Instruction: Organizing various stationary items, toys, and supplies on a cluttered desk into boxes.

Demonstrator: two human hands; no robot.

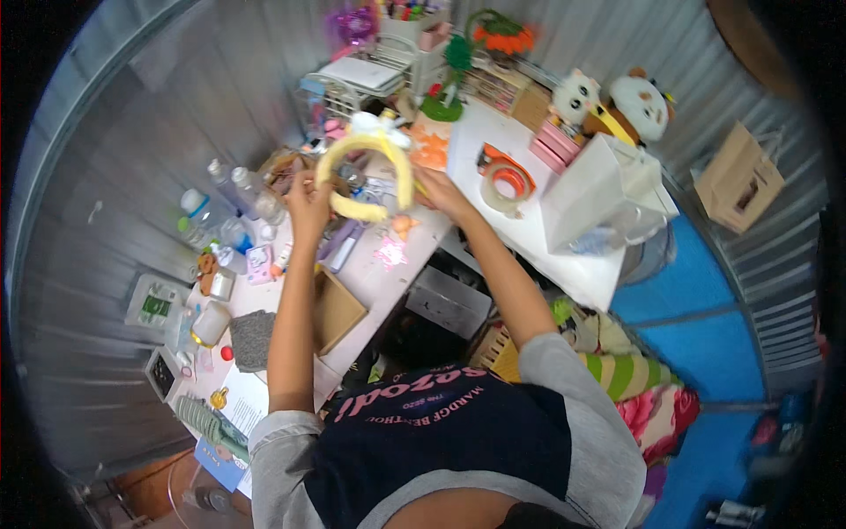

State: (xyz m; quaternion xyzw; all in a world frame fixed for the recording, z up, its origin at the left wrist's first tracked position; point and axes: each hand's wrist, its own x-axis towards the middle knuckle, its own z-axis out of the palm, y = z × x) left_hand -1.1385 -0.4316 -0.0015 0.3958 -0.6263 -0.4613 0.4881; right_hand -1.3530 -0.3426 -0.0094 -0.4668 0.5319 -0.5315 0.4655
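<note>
A fluffy yellow headband [404,173] with a white bow-like ornament on top is raised over the cluttered white desk [423,241]. My left hand [308,202] grips its left side, fingers curled at the band. On the other side, my right hand [439,192] is at the band's right arm with a thin yellow piece by its fingers; blur hides the exact grip. Beneath the headband lie a clear round item, a peach-coloured small figure [403,225] and a pink splash-shaped piece [391,252]. A purple-and-white object [342,244] rests near my left wrist.
Bottles [246,188] crowd the desk's left side, with a grey cloth [252,340] and a brown tray [340,309] nearer me. To the right are a tape dispenser [507,182], a white paper bag [588,195] and plush toys [638,106]. A wire rack [396,56] stands behind.
</note>
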